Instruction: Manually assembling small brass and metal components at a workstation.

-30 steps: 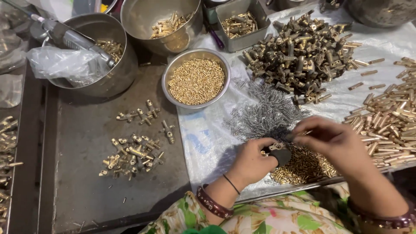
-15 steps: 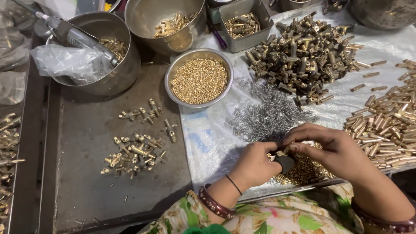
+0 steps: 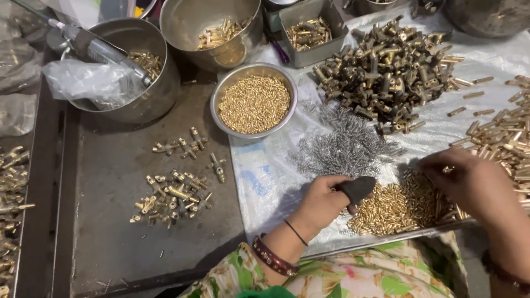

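white sheet, left hand grip clenched on dark piece, right hand grip perhaps pinching, unclear

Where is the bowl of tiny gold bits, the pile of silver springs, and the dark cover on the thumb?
bowl of gold bits (image 3: 220, 108), head view, on its left rim.
pile of silver springs (image 3: 345, 146), head view, on the middle of the heap.
dark thumb cover (image 3: 359, 187), head view, on its broad top.

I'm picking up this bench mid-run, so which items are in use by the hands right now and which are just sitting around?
In use:
- left hand, thumb in a dark cover
- right hand, pinching a small brass piece
- pile of small brass pins
- heap of steel springs

Sitting by:
- bowl of brass pins
- heap of brass fittings
- assembled pieces on the tray
- steel pots
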